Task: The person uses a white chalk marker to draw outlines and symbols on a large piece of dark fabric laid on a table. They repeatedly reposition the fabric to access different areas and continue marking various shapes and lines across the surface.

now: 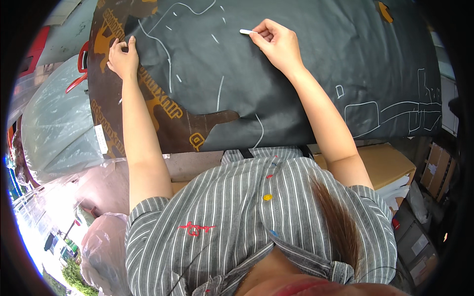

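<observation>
A white stick of chalk is pinched between the thumb and fingers of my right hand, its free tip pointing left over a black leather-like sheet. On the sheet are thin white lines, short dashes and, at its right end, several outlined shapes. My left hand rests at the left border between the black sheet and a brown sheet with orange print. Its fingers are slightly bent, with the thumb apart from them, and nothing shows in its grasp.
Red-handled scissors lie beside the brown sheet's left edge. Clear plastic bags bulge at the left. A cardboard box stands below the right side of the work surface, with grey bins farther right. An orange piece shows at the far right.
</observation>
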The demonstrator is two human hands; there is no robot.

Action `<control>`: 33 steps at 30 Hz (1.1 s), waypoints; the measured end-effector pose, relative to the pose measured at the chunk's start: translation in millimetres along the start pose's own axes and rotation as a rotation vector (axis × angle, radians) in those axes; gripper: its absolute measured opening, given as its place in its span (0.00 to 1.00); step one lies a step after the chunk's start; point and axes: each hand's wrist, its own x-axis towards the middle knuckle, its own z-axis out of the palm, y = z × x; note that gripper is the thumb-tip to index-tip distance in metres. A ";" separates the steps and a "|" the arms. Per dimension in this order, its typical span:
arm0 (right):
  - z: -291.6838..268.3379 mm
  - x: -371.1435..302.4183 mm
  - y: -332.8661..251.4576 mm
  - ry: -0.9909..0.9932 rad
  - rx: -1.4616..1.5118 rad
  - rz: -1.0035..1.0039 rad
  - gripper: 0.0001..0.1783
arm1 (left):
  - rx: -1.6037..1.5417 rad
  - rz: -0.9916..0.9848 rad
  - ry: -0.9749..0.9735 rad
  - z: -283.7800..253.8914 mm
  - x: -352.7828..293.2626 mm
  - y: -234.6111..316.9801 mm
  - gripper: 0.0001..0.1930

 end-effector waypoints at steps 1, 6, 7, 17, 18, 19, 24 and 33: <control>0.2 -1.4 -2.6 0.021 -0.094 -0.008 0.08 | -0.007 0.004 0.002 2.1 0.9 3.1 0.22; -36.1 -2.0 17.8 0.141 0.549 0.098 0.05 | 0.024 0.004 -0.005 -1.0 2.2 -3.6 0.22; -57.1 -1.6 26.0 0.280 0.573 0.138 0.06 | 0.013 0.000 -0.004 -1.2 1.9 -6.0 0.22; -117.5 -44.0 66.0 0.194 0.428 0.168 0.06 | -0.016 0.085 -0.041 0.8 6.4 -21.5 0.22; -111.0 -50.2 56.3 0.123 0.431 0.185 0.05 | -0.033 0.092 -0.026 1.1 6.0 -23.5 0.22; -103.2 -55.7 52.5 0.035 0.402 0.145 0.05 | -0.048 0.099 -0.015 0.3 3.8 -25.1 0.22; -86.6 -57.3 32.3 0.021 -0.010 -0.016 0.07 | -0.053 0.090 0.006 -1.8 0.8 -15.2 0.21; -97.9 -99.4 27.0 -0.193 0.189 0.109 0.06 | -0.038 0.111 0.047 -0.6 3.7 -17.4 0.23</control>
